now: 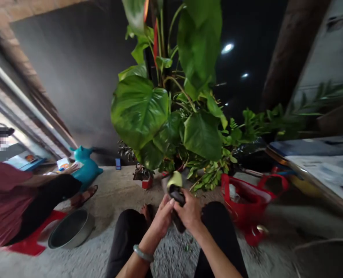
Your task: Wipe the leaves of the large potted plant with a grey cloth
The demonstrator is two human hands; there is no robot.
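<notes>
Both the left hand (pixel 162 218) and right hand (pixel 190 212) close around a dark object (pixel 177 196), mostly hidden, its yellow-green tip (pixel 174 179) blurred.

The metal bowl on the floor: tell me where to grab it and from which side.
Grip the metal bowl by its near rim, coming from the right with the left hand. It sits tilted, open side up, rim exposed, and a seated person is close on its far left.

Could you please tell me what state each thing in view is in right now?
Left hand: closed around the dark object.
Right hand: gripping the dark object.
Dark object: held upright, a yellow-green piece at its top.
Metal basin: on the floor, tilted, nothing visible inside.
Red basket: open, on the floor.
Potted plant: upright, leafy.
</notes>
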